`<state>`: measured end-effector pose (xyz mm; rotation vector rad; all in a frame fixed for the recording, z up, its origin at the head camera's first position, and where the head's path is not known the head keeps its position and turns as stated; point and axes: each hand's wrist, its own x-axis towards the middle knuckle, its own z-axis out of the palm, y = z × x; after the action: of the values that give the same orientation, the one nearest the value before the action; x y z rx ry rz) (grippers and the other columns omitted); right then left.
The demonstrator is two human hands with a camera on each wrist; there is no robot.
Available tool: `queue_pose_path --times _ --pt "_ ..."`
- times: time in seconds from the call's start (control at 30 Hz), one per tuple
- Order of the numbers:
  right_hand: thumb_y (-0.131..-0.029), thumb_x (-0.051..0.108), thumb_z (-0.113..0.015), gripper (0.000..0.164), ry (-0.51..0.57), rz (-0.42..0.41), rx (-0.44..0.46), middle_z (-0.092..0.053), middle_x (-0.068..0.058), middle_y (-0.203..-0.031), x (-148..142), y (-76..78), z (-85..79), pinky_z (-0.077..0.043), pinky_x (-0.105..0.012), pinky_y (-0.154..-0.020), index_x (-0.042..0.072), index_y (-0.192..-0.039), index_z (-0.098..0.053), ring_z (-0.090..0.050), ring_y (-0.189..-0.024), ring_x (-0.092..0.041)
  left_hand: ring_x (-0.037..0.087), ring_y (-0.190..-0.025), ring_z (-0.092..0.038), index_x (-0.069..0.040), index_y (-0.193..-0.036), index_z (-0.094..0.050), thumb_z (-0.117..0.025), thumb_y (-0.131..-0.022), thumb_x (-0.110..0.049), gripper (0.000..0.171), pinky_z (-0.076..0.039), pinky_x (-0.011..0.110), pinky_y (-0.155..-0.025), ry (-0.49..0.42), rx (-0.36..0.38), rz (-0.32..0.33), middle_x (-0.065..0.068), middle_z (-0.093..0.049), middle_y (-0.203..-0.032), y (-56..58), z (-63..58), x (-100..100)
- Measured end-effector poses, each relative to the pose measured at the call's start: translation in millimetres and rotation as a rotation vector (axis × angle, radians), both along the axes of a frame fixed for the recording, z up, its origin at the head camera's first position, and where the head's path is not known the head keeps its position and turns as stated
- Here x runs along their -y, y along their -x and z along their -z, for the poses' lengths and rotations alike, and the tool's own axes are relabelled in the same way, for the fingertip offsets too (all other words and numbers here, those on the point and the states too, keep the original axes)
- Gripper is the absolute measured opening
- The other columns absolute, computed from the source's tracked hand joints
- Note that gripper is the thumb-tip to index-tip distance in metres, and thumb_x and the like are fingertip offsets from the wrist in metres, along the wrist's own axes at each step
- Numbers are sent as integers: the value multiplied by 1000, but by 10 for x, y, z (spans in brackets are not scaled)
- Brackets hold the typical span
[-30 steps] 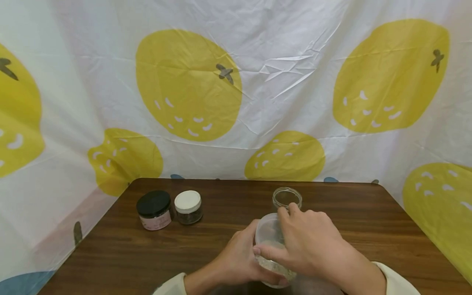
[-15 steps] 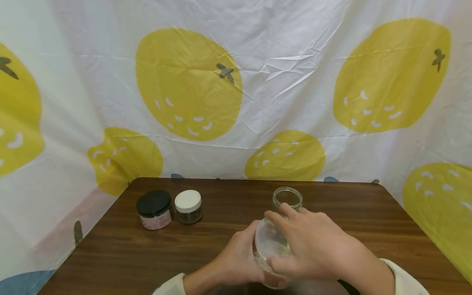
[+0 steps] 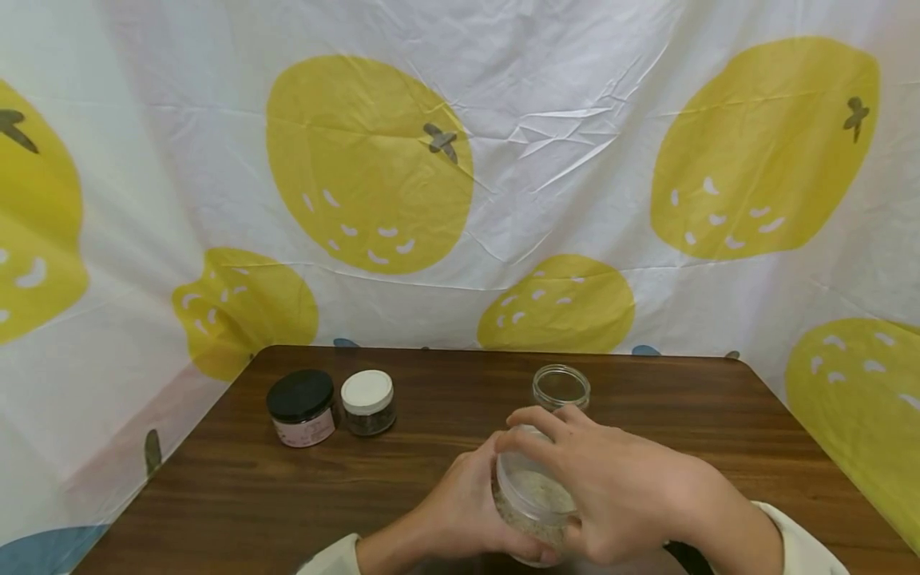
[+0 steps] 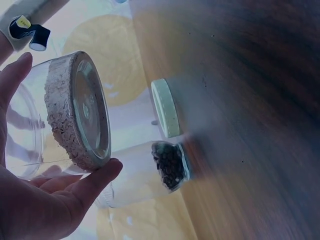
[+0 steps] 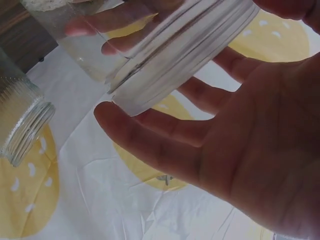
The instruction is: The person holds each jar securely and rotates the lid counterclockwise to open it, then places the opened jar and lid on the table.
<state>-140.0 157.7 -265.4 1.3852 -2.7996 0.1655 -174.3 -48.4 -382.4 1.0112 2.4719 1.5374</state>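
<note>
My left hand [image 3: 460,507] grips a clear jar [image 4: 82,112] around its side, above the table and tilted, its base facing the left wrist camera. Pale, flaky bits fill its lower part. Over the top, my right hand [image 3: 625,491] holds the jar's translucent screw lid [image 5: 185,57] by the rim, thumb on the near side and fingers around the far side. The lid sits on the jar's mouth. Just beyond the hands stands an open glass jar [image 3: 561,386]; dark beans or pellets [image 4: 169,164] lie at its bottom in the left wrist view.
A black-lidded jar [image 3: 300,406] with a pink label and a small white-lidded jar [image 3: 368,402] stand side by side at the back left. A pale round lid [image 4: 165,108] lies on the table near the open jar. A lemon-print cloth [image 3: 366,168] hangs behind the table.
My right hand has turned on the lid: its fingers have shifted left along the far rim and its thumb right along the near side. My left hand stays almost still around the jar.
</note>
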Motion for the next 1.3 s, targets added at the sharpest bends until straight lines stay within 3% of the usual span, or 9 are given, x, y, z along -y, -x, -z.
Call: queue_pose_path --times 0.1,0.27,0.4,0.53,0.7,0.83,0.93,1.13,1.3 --pt "-62 2 -65 91 -8 -32 29 -36 9 -152 0 7 -4 -51 -42 -95 36 -142 -39 -46 -127 -19 6 -98 -65 -35 -136 -44 -96 -64 -42 89 -54 23 -80 -7 4 21 -1 -67 -120 0 -2 4" --pt "-61 -1 -64 92 -14 -60 22 -36 11 -149 -1 9 -1 -49 -43 -100 35 -141 -38 -44 -129 -16 8 -99 -65 -37 -136 -45 -96 -66 -39 86 -54 24 -80 -18 4 48 1 -66 -122 1 -6 6" --pt "-62 0 -65 91 -2 -74 25 -34 8 -154 -13 4 0 -49 -48 -102 34 -142 -38 -41 -137 -18 7 -99 -65 -37 -136 -45 -95 -67 -38 86 -55 24 -80 -29 20 58 -2 -66 -123 -3 0 5" --pt "-74 13 -72 77 48 -64 4 -28 6 -160 -31 -5 -3 -48 -53 -103 29 -142 -41 -35 -146 -20 8 -102 -66 -34 -140 -42 -94 -70 -36 87 -56 25 -82 -66 51 80 0 -66 -126 -8 8 5" --pt "-90 59 -65 67 92 136 -136 -38 2 -156 35 -12 -8 -51 -53 -94 21 -142 -48 -44 -139 -25 9 -107 -65 -33 -144 -40 -94 -69 -38 93 -54 25 -86 -66 75 53 -4 -64 -129 -9 8 14" --pt "-81 91 -39 95 45 380 -198 -53 -3 -133 125 -12 25 -53 -47 -71 16 -137 -53 -60 -105 -28 4 -103 -65 -30 -142 -42 -95 -65 -42 94 -54 24 -84 -39 95 11 -9 -65 -124 -13 -1 9" --pt "-72 99 -33 105 3 464 -177 -56 -4 -117 172 4 88 -50 -43 -59 15 -129 -56 -60 -82 -24 4 -101 -66 -29 -142 -43 -96 -64 -42 95 -54 23 -83 -38 102 9 -9 -66 -123 -17 -2 7" --pt "-74 91 -53 86 -9 417 -177 -53 -1 -97 194 20 146 -45 -35 -52 14 -112 -57 -55 -65 -17 5 -100 -66 -32 -143 -43 -96 -64 -42 96 -54 23 -81 -23 81 -1 -8 -66 -124 -17 2 6" --pt "-78 79 -63 82 0 333 -177 -56 0 -107 153 9 97 -48 -34 -58 14 -128 -58 -58 -80 -15 7 -101 -66 -36 -142 -42 -96 -64 -43 94 -54 24 -81 -20 82 -4 -7 -65 -125 -10 0 17"
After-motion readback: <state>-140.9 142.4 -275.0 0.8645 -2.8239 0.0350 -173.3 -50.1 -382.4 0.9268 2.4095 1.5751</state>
